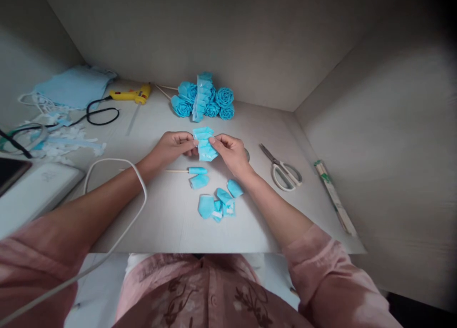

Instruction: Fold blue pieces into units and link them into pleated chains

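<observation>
Blue folded ribbon strip (204, 144) was the piece in hand, held up just over the middle of the pale desk (171, 223), between the two hands and in front of the finished blooms. Working from largest to smallest, I noted the desk first, boxed in by plain walls behind and to the right. On its far left lay a light blue cloth (73, 86) with white scraps (60, 144) spread before it, and a white cable (117, 199) looped across the left forearm. Against the back wall sat a cluster of blue ribbon roses (203, 99), with another pleated strip draped over them. A yellow glue gun (131, 95) lay to their left, its black cord curling beside it. White-handled scissors (282, 168) rested to the right of the hands, and a long wrapped stick (335, 197) lay farther right, near the desk edge.

My left hand (173, 147) pinched the strip's left edge between thumb and fingers; my right hand (230, 152) was likewise closed on its right edge, so both were grasping the same piece. Below them lay a thin wooden skewer (178, 171) with a blue wrapped tip, and nearer the body a scatter of small folded blue petals (217, 202), touching one another.

To do this step well, I judged that the pleats needed even pressure from both thumbs, with the folds kept stacked squarely so none slipped loose.
</observation>
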Motion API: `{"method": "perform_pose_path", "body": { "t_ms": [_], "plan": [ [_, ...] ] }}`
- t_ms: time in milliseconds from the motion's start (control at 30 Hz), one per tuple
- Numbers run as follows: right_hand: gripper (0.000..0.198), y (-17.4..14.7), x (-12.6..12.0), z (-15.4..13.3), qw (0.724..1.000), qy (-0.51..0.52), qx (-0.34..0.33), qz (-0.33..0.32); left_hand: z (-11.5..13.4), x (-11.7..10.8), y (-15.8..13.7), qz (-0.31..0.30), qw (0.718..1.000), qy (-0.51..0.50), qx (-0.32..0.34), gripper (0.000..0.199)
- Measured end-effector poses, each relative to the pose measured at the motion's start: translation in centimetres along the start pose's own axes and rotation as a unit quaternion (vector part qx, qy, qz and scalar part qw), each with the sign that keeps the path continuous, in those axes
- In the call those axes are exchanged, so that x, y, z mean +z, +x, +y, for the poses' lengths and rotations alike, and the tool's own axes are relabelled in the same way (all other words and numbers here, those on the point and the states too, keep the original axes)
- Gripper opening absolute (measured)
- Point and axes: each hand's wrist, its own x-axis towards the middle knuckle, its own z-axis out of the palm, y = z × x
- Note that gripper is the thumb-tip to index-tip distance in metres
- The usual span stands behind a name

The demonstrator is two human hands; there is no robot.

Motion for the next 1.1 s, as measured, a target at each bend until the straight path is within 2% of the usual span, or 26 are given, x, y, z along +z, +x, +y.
{"method": "perform_pose_path", "body": {
  "t_ms": [167,267,433,600,700,867,1033,1100],
  "plan": [
    [0.045,0.07,-0.05,0.14,1.000,-0.010,-0.011,0.012,-0.19,-0.20,0.13,0.013,1.000,0.006,0.019,0.030],
    [0.049,0.27,-0.08,0.29,1.000,0.019,0.009,0.017,-0.16,-0.30,0.15,0.040,0.999,-0.001,0.024,0.030],
    [0.043,0.20,-0.01,-0.11,0.999,0.034,0.029,-0.008,0.14,-0.18,0.12,0.075,0.997,-0.004,0.032,0.029],
    [0.036,0.13,0.03,-0.14,0.999,0.027,0.023,0.003,0.14,-0.04,0.09,0.040,0.998,-0.026,0.028,0.040],
    [0.037,0.20,0.03,-0.07,1.000,0.014,0.023,0.016,-0.10,-0.11,0.08,0.022,0.999,0.000,0.027,0.038],
    [0.039,0.22,0.03,0.05,1.000,0.012,0.016,0.006,-0.41,-0.22,0.11,0.018,0.999,0.020,0.020,0.034],
    [0.048,0.13,0.05,-0.01,1.000,0.016,0.008,0.005,-0.35,-0.12,0.06,0.026,0.999,0.022,0.021,0.032],
    [0.045,0.06,0.11,-0.15,1.000,0.025,0.006,-0.006,-0.33,-0.07,0.07,0.023,0.999,0.026,0.023,0.032]
  ]
}}
